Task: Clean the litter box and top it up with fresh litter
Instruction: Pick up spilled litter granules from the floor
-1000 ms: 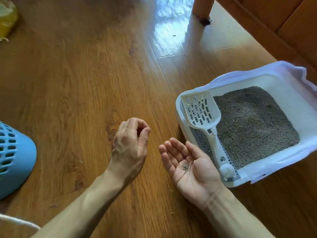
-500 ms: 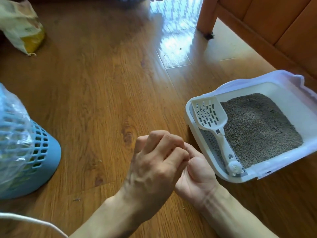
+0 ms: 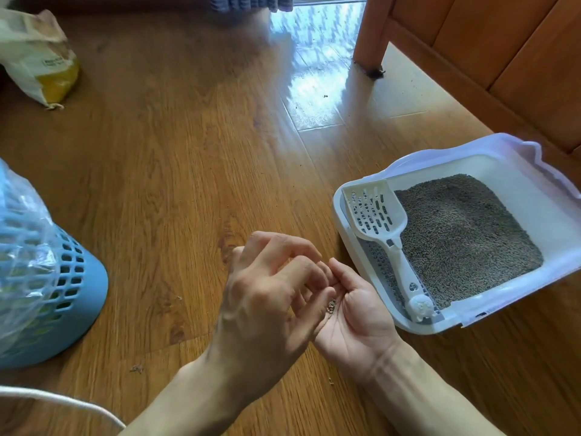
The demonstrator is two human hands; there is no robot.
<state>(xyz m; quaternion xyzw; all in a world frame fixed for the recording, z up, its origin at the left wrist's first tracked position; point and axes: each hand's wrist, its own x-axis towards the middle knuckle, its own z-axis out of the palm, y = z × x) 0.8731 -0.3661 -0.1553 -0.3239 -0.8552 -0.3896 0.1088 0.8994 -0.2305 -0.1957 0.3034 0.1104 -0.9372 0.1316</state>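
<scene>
Blue basket (image 3: pixel 72 278) far left, scoop (image 3: pixel 382 221) in litter box (image 3: pixel 341 196), left hand (image 3: pixel 267 297) fingers pinching grains (image 3: pixel 330 305) over cupped right hand (image 3: pixel 361 313).

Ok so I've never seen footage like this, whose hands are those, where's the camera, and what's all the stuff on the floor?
No machine here: a person wears a camera on their head, looking down at their own bare hands over a wooden floor. The right hand is cupped palm up with a few litter grains in it. The left hand hovers over that palm with fingers loosely curled, holding nothing that I can see. To the right sits a white litter box filled with grey litter, with a slotted scoop lying along its near-left edge. On the left stands a blue basket lined with a plastic bag, and at far left lies a litter bag.
</scene>
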